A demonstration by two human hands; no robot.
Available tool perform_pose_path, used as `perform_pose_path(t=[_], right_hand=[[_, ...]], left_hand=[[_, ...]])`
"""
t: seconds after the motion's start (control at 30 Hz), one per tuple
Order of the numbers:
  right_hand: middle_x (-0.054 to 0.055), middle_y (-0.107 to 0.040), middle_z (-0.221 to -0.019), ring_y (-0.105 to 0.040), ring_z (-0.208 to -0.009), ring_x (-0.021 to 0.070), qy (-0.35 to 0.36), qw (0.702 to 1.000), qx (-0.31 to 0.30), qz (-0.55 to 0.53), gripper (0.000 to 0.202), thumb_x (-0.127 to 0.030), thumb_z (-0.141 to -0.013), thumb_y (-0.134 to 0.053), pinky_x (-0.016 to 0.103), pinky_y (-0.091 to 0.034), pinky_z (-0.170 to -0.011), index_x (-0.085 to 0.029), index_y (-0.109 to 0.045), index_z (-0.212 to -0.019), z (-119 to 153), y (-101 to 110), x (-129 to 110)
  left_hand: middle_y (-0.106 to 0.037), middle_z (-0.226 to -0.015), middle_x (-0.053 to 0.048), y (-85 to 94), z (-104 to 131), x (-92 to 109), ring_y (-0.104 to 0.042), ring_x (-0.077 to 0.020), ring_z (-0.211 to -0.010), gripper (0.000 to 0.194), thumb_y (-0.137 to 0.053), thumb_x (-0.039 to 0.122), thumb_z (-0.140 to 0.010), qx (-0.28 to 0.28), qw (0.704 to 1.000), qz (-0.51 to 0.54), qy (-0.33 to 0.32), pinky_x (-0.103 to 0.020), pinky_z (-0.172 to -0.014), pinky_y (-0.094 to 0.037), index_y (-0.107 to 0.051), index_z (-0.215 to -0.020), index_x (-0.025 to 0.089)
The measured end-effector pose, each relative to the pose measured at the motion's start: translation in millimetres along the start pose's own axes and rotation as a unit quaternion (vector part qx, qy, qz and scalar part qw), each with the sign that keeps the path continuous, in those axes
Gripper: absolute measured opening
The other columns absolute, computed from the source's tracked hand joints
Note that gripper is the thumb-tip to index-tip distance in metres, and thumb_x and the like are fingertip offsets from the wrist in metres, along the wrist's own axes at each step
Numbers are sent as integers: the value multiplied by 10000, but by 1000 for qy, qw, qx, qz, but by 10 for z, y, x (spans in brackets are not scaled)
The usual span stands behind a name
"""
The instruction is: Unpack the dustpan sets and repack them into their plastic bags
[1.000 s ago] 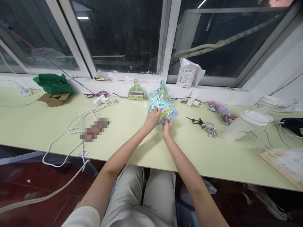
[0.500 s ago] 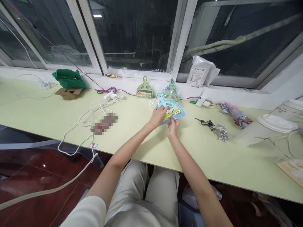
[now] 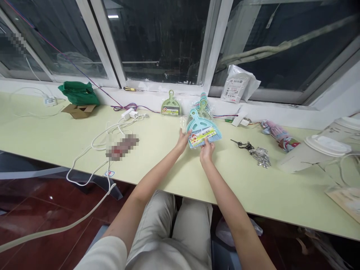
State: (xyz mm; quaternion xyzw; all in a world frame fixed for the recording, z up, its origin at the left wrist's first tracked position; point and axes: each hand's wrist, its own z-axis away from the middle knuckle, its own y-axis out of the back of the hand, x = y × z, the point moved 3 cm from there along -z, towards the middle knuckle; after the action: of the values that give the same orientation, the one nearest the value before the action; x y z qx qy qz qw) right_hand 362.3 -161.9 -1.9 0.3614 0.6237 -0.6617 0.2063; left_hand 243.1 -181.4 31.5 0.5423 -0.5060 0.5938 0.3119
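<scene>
A light-blue mini dustpan and brush set point(image 3: 201, 123) with a yellow-green label is held tilted above the table, its handle pointing toward the window. My right hand point(image 3: 207, 150) grips its lower edge, thumb on the front. At its left edge, my left hand point(image 3: 182, 141) is closed on the side and the clear wrapping; part of the fingers is hidden behind it. Just behind stand more wrapped dustpan sets point(image 3: 203, 103) in a row, a green one at the front. Another green dustpan set point(image 3: 171, 105) leans by the sill to the left.
Keys point(image 3: 260, 155) lie to the right, near a folded umbrella point(image 3: 278, 135) and white lidded cups point(image 3: 312, 153). White cables point(image 3: 94, 144) and chargers point(image 3: 129, 114) spread on the left. Beyond them is a small cardboard box point(image 3: 78, 111) with a green bag point(image 3: 78, 93).
My left hand has slid from the front of the blue dustpan set to its left edge, uncovering the label. My right hand keeps hold of the lower edge.
</scene>
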Motion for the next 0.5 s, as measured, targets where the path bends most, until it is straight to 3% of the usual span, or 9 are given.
perform_pose_path(t=[0.1, 0.23, 0.37, 0.5], right_hand=[[75, -683, -1090, -676, -922, 185, 13, 999, 12, 28, 419, -409, -725, -686, 381, -553, -849, -195, -572, -1066, -21, 35, -12], [80, -678, -1085, -666, -953, 189, 29, 998, 22, 55, 416, -448, -752, -639, 369, -551, -839, -198, -567, -1077, -29, 66, -20], [77, -664, -1121, -657, -971, 183, 30, 998, 11, 59, 408, -402, -751, -624, 369, -544, -851, -203, -556, -1100, 8, 34, 23], [56, -674, -1077, -664, -932, 173, -21, 999, -2, 50, 373, -304, -706, -638, 344, -552, -819, -202, -557, -1056, -15, 10, 83]], left_hand=[[-642, -1179, -146, -201, 128, -239, -608, -271, -1086, 536, -672, 413, -801, -100, 982, 130, 96, -398, -933, -476, -527, -1241, 143], [-667, -1147, -118, -252, 212, -351, -624, -252, -1060, 420, -668, 410, -801, -150, 970, 159, 110, -394, -936, -474, -602, -1142, 173], [-663, -1137, -98, -63, 32, -252, -601, -245, -1088, 427, -693, 356, -769, -120, 985, 115, 38, -386, -967, -447, -592, -1138, 167], [-651, -1122, -69, 131, -129, -290, -575, -234, -1102, 474, -726, 259, -715, -92, 995, 35, 14, -377, -970, -436, -557, -1149, 167]])
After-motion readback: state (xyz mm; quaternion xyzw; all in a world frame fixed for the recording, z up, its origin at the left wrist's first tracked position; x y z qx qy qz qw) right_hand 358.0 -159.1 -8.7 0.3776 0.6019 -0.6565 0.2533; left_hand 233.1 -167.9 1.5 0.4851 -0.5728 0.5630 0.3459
